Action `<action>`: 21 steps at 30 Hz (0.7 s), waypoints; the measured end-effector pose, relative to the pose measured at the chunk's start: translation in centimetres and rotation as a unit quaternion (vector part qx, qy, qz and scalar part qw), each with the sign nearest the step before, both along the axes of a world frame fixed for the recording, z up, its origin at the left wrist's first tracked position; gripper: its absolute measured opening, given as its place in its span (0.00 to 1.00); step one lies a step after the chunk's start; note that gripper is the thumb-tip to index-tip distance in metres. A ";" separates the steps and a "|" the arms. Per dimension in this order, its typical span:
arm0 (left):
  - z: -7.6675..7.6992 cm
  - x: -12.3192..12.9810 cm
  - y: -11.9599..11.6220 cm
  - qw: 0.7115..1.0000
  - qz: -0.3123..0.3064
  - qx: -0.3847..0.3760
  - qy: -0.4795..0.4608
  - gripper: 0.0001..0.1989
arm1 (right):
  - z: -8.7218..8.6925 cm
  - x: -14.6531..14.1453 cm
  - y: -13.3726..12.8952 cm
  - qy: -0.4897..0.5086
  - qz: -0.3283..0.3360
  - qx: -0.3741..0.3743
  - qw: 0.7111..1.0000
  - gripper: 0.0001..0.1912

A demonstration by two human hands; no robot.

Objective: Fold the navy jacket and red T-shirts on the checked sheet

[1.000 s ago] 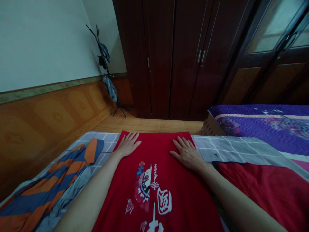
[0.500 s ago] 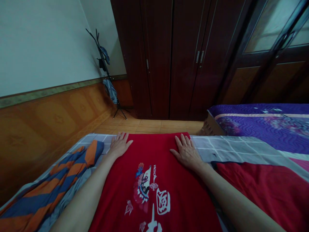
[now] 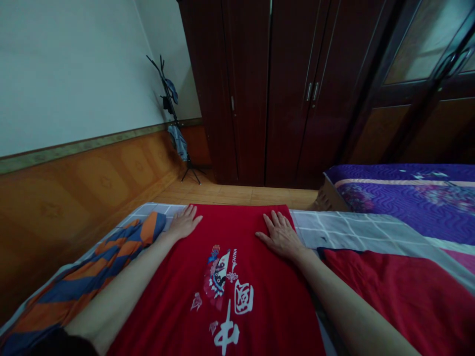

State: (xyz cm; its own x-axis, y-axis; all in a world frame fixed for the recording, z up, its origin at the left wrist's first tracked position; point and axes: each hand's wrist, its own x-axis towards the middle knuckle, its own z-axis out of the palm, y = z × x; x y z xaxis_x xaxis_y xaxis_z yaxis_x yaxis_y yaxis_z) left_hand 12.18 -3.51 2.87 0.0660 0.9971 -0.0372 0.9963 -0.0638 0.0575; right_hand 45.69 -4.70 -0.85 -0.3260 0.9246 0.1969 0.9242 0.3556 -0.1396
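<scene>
from the head view, a red printed garment (image 3: 222, 301) lies flat across a bed, on a grey checked sheet (image 3: 345, 228). the left hand (image 3: 183, 222) and right hand (image 3: 281, 237) rest palm down near its far edge, well apart, fingers spread and gripping nothing. the left hand sits at the garment's left edge, and the right hand sits just inside its right edge. an orange and blue striped cloth (image 3: 100, 272) lies bunched to the left, under the left forearm, and a red cloth (image 3: 393, 296) lies to the right. beyond are a second bed with a purple quilt (image 3: 404, 198), a tiled floor (image 3: 222, 195), a dark wood wardrobe (image 3: 285, 89), wood-panelled wall (image 3: 92, 183) and a coat stand (image 3: 178, 143) hung with clothes.
</scene>
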 end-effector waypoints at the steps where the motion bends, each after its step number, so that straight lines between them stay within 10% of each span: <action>1: 0.2 -0.8 -1.2 1.000 0.015 0.003 0.005 0.31 | 0.1 -0.1 -0.1 0.002 0.000 0.001 1.000 0.42; 6: -1.4 -2.5 -9.0 0.988 -0.152 -0.029 -0.014 0.30 | 0.3 -0.4 -0.4 -0.002 0.080 0.014 0.997 0.36; 11: -2.7 -5.8 -13.9 0.998 0.033 0.031 0.030 0.30 | -0.1 -0.4 0.0 -0.013 0.045 0.008 0.999 0.38; 16: -2.6 -4.1 -17.6 0.995 -0.092 -0.005 -0.036 0.31 | -0.4 -0.2 0.4 -0.030 -0.009 0.027 0.999 0.40; 21: -3.1 -2.8 -18.4 0.994 -0.087 -0.001 -0.062 0.31 | -0.6 -0.2 0.4 -0.051 -0.038 0.050 0.997 0.38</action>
State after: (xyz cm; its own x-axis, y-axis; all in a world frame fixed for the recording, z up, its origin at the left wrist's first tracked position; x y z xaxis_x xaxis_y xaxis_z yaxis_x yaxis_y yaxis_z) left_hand 9.39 -21.92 -0.25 0.2422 0.9700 -0.0206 0.9555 -0.2348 0.1788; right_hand 45.51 -4.31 -1.41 -0.2784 0.9251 0.2581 0.9567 0.2910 -0.0109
